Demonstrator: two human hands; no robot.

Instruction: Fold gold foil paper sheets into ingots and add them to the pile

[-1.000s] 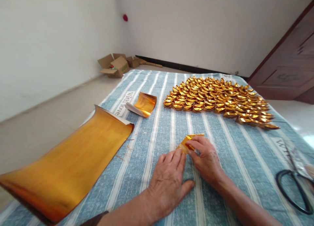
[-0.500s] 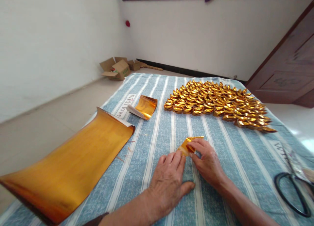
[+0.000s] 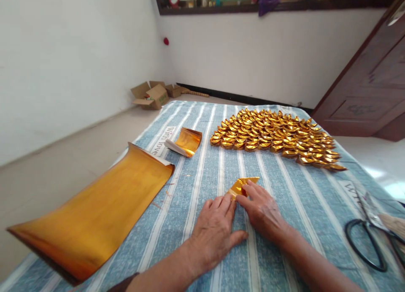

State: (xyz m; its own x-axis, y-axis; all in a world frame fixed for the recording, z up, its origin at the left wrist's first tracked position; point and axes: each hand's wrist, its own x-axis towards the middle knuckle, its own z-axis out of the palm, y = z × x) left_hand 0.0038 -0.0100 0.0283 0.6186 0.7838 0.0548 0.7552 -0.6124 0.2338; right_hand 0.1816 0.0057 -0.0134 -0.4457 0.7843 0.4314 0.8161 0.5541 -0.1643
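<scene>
A small piece of gold foil paper (image 3: 238, 185), partly folded, lies on the striped cloth in front of me. My left hand (image 3: 215, 224) rests flat, its fingertips pressing the near left edge of the paper and its thumb stretched out to the side. From the right, my right hand (image 3: 261, 205) grips the paper with bent fingers and thumb, which partly cover the fold. Beyond the hands stand many folded gold paper ingots (image 3: 268, 133), packed close together. A small curled stack of gold foil paper (image 3: 188, 142) sits farther left.
A large stack of gold foil sheets (image 3: 95, 207) with curled ends lies at the left. Black-handled scissors (image 3: 363, 241) rest at the right edge. The blue and white striped cloth (image 3: 198, 182) covers the table. Cardboard boxes (image 3: 153, 98) stand on the floor behind it.
My right hand has shifted slightly left along the paper, its thumb now close to my left fingertips. The left hand still presses the paper. The view has tilted up a little.
</scene>
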